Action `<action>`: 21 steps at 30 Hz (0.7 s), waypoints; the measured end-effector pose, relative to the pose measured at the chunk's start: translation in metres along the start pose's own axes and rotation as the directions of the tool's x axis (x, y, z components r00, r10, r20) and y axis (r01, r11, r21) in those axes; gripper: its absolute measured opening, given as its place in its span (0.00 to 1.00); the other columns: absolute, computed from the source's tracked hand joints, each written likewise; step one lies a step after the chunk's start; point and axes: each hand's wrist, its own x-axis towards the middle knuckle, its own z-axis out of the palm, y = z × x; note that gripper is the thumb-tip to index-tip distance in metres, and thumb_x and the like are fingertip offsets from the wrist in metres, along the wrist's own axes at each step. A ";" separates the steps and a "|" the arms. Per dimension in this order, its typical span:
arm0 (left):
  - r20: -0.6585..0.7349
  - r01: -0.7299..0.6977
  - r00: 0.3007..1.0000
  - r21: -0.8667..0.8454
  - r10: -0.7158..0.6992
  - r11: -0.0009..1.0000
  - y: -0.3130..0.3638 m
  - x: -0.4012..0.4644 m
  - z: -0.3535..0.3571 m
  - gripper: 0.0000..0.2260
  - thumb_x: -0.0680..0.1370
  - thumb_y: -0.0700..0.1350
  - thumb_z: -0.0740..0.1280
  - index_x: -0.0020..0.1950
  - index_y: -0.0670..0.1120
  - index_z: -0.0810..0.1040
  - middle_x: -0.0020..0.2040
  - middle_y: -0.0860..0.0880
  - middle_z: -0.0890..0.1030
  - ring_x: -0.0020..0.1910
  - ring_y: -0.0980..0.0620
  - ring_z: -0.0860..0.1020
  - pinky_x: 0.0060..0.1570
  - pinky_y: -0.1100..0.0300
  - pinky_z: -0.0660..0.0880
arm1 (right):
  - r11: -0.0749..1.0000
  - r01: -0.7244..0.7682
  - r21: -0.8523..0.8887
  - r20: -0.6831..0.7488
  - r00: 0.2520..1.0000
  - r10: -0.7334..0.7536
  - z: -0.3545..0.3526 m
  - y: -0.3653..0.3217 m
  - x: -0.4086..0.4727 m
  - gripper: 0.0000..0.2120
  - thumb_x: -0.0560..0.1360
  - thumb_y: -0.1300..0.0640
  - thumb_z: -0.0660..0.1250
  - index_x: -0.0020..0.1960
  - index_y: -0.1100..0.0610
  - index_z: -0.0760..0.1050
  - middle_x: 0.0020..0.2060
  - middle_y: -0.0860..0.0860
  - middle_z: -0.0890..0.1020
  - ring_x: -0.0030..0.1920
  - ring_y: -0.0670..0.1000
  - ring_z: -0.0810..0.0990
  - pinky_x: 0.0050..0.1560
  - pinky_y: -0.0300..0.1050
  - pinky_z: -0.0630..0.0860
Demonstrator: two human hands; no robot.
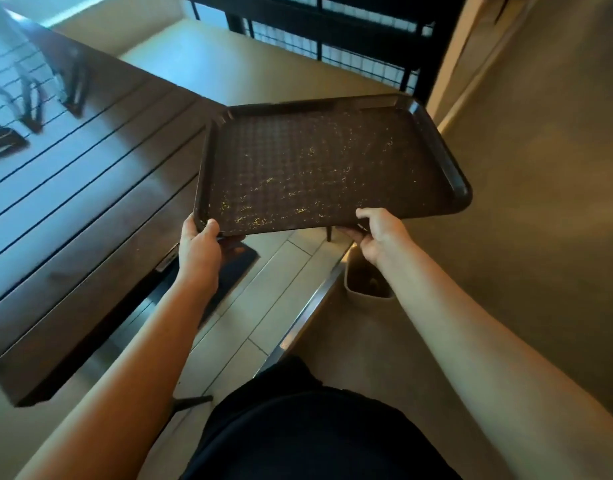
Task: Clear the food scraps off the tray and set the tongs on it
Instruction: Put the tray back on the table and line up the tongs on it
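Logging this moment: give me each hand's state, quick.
Left hand: grips the near left corner of the tray.
Right hand: grips the tray's near edge, thumb on top.

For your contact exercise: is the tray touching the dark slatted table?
Apart. The head view shows the tray lifted by both hands, floor visible beneath it beside the table.

Dim and warm, with blue daylight glare across the slatted table [73, 188] at upper left; motion-blurred there, wide-angle bending at the edges
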 end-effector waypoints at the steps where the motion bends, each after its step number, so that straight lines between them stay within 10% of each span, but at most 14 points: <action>1: -0.035 -0.003 0.999 -0.017 0.002 1.000 0.002 0.003 -0.013 0.16 0.82 0.41 0.55 0.70 0.49 0.63 0.50 0.50 0.79 0.40 0.50 0.83 0.36 0.58 0.77 | 0.999 -0.014 -0.039 0.027 1.000 0.015 0.013 0.005 0.001 0.13 0.76 0.70 0.60 0.58 0.59 0.68 0.48 0.57 0.74 0.44 0.55 0.77 0.47 0.51 0.79; 10: -0.255 0.065 0.963 -0.111 -0.092 0.992 -0.009 0.028 -0.149 0.19 0.81 0.43 0.57 0.72 0.49 0.62 0.60 0.45 0.75 0.47 0.48 0.80 0.32 0.60 0.78 | 0.938 -0.095 -0.335 0.156 0.976 0.154 0.134 0.080 0.007 0.10 0.76 0.70 0.60 0.57 0.65 0.69 0.55 0.62 0.76 0.51 0.61 0.80 0.47 0.50 0.78; 21: -0.480 0.080 0.862 -0.189 -0.163 0.979 -0.003 0.078 -0.236 0.15 0.80 0.36 0.57 0.67 0.42 0.68 0.37 0.49 0.71 0.29 0.55 0.69 0.21 0.70 0.70 | 0.805 -0.167 -0.570 0.183 0.929 0.322 0.236 0.144 0.033 0.18 0.78 0.63 0.62 0.66 0.64 0.68 0.62 0.60 0.73 0.51 0.60 0.78 0.26 0.46 0.79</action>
